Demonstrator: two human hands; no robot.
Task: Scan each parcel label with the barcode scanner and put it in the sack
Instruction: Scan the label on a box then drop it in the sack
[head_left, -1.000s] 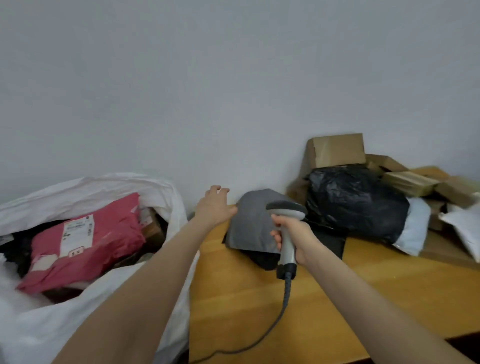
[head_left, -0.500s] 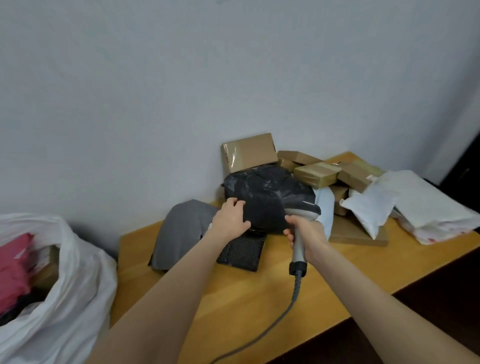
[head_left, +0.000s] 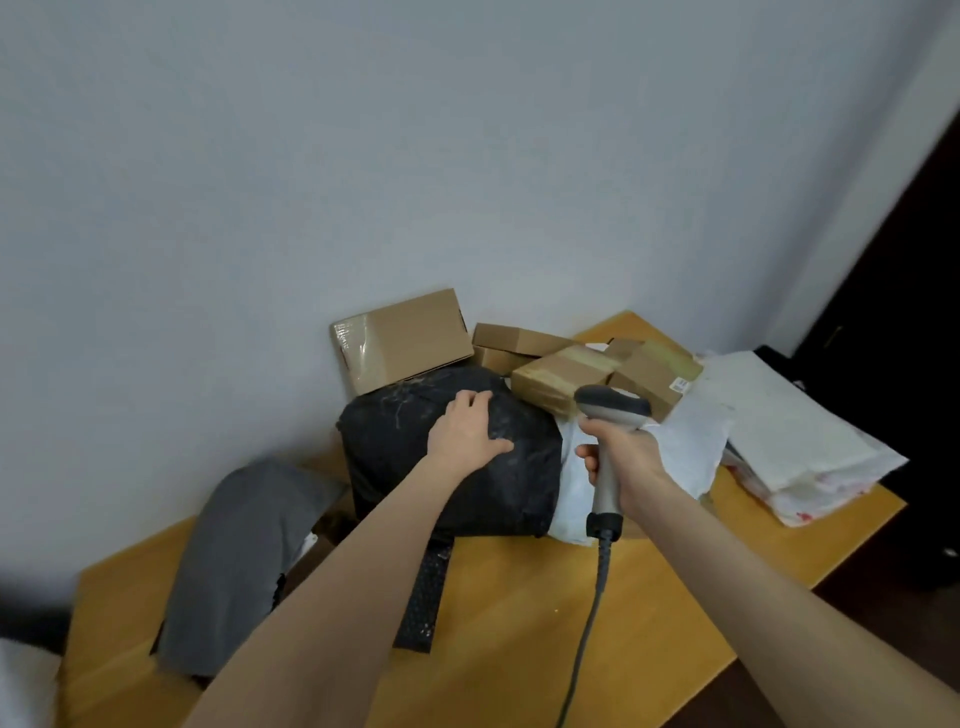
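Head view has swung right since half a second ago, so the sack (head_left: 23, 686) is just a white sliver at 8 o'clock, and the left hand (head_left: 470, 434) now lies spread flat on top of the black parcel (head_left: 410, 467) instead of at its edge. Right hand (head_left: 623, 460) is wrapped round the scanner (head_left: 613, 410) at the parcel's 3 o'clock, so I'm guessing it's next, no label showing though.

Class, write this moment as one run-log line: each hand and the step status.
left hand: rests on black parcel | right hand: grips barcode scanner | status: parcel not yet lifted
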